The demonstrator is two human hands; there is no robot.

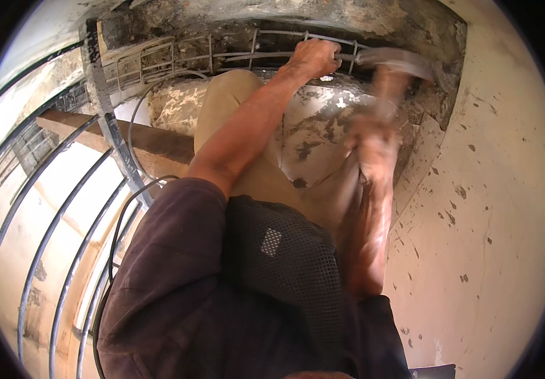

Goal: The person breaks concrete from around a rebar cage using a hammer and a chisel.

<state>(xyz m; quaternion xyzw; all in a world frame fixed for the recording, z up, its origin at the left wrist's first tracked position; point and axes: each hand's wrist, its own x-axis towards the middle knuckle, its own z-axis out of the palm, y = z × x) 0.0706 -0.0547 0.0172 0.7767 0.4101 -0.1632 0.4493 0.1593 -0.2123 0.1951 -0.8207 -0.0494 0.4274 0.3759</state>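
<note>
My left hand (315,58) is closed round a metal rod (348,57), whose end sticks out to the right of the fist. This fist is at the steel rebar cage (234,58), which runs along a rough opening in the masonry. In my right hand (375,144), smeared by motion, is a hammer (390,91) with its handle upright in the picture. The blurred hammer head (399,62) is just right of the rod's end; I cannot tell whether they touch. Whether the rod is a chisel or a bar of the cage is unclear.
Rough broken masonry (373,22) borders the cage. On the left stand a dark metal grille (64,208) and a wooden beam (139,140), with a black cable (117,227) beside my left arm. A stained plaster wall (474,221) rises at the right. My bent knee (231,95) lies below the cage.
</note>
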